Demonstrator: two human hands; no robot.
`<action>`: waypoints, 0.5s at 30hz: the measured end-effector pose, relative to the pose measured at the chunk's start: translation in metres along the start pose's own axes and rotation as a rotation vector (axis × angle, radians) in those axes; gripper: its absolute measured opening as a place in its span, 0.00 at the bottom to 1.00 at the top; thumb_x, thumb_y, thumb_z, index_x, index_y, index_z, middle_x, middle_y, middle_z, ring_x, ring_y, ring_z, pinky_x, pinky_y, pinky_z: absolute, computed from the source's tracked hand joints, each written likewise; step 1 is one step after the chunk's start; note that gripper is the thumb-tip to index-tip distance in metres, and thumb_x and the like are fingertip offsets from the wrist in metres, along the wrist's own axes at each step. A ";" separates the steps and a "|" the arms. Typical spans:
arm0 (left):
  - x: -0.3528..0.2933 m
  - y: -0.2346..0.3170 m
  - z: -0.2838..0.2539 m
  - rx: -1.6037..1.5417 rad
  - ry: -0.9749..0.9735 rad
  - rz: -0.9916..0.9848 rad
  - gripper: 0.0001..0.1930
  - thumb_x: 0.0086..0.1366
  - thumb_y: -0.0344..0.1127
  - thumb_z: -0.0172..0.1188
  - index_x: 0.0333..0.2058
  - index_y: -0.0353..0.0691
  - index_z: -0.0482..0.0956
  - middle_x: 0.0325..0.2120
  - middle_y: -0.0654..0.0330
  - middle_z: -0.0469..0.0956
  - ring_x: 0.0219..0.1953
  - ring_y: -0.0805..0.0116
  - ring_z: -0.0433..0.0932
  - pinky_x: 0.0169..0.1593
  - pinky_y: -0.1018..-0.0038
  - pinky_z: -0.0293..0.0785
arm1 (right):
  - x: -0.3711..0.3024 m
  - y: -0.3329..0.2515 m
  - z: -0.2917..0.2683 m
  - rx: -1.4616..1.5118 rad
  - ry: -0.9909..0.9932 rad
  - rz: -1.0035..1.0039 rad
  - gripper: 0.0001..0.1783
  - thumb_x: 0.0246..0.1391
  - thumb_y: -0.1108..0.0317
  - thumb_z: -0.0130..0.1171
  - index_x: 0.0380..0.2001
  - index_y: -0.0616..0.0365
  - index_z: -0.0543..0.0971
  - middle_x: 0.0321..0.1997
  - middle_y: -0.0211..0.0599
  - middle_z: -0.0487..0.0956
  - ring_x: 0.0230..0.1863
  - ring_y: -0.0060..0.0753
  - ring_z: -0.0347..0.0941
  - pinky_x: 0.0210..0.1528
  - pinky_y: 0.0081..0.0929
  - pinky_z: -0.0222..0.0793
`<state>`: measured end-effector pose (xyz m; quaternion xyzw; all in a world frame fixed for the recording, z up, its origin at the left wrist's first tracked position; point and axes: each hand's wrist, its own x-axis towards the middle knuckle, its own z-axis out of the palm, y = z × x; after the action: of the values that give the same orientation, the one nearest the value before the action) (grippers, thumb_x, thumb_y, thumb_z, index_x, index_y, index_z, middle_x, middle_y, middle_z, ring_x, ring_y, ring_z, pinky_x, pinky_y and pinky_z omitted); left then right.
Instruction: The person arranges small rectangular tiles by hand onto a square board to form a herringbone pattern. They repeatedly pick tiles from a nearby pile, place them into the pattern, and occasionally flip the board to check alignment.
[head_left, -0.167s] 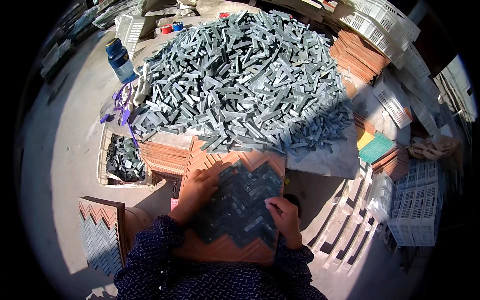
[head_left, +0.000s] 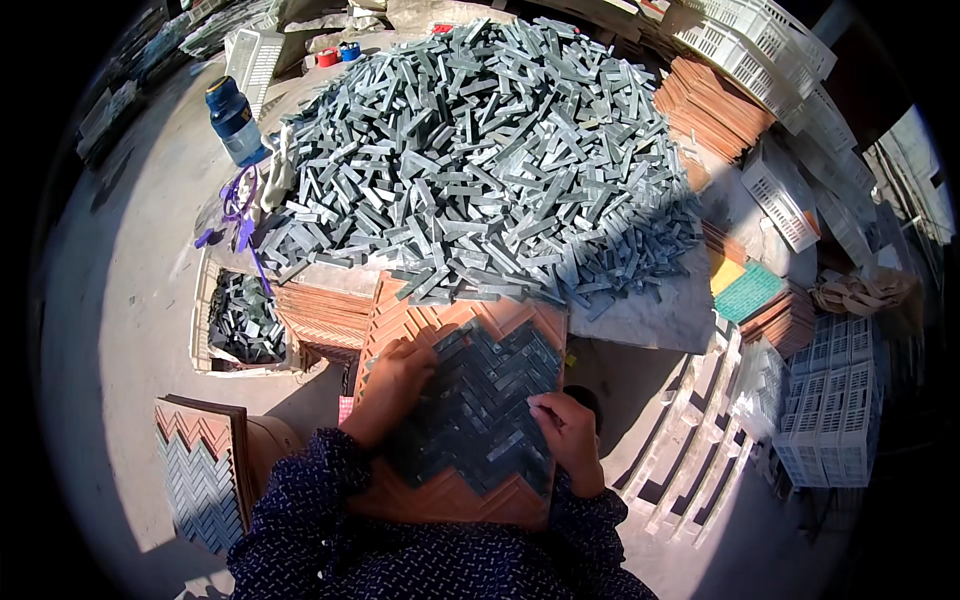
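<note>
In front of me lies an orange-brown herringbone-grooved board (head_left: 408,318), its middle filled with dark narrow stone strips (head_left: 490,405) set in zigzag rows. My left hand (head_left: 396,385) rests at the left edge of the dark strips with its fingers curled; whatever they hold is hidden. Against the right edge of the strips, my right hand (head_left: 567,430) has thumb and forefinger pressed together. Anything in that pinch is too small to make out. Just beyond the board, a large heap of loose grey-green stone strips (head_left: 480,160) covers the table.
A stack of grooved boards (head_left: 325,315) and a crate of dark pieces (head_left: 245,320) sit left. Lower left stands a board filled with grey strips (head_left: 200,480). A blue bottle (head_left: 235,125) stands far left. White crates (head_left: 828,405) and a slatted pallet (head_left: 685,440) are at right.
The view has shifted slightly. Both hands keep nearly the same places on the board, and the strips look unchanged.
</note>
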<state>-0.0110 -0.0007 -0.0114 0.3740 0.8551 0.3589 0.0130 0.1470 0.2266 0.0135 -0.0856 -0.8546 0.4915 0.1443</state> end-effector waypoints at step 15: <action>-0.008 -0.004 -0.020 0.056 0.055 0.064 0.14 0.48 0.27 0.63 0.37 0.41 0.77 0.40 0.57 0.75 0.47 0.54 0.72 0.49 0.65 0.71 | -0.007 -0.005 -0.014 -0.045 -0.008 0.029 0.07 0.48 0.76 0.60 0.34 0.63 0.78 0.33 0.44 0.79 0.34 0.39 0.78 0.36 0.27 0.72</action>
<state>-0.0138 -0.0200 -0.0007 0.3916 0.8523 0.3453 -0.0326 0.1578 0.2333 0.0236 -0.0994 -0.8645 0.4747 0.1318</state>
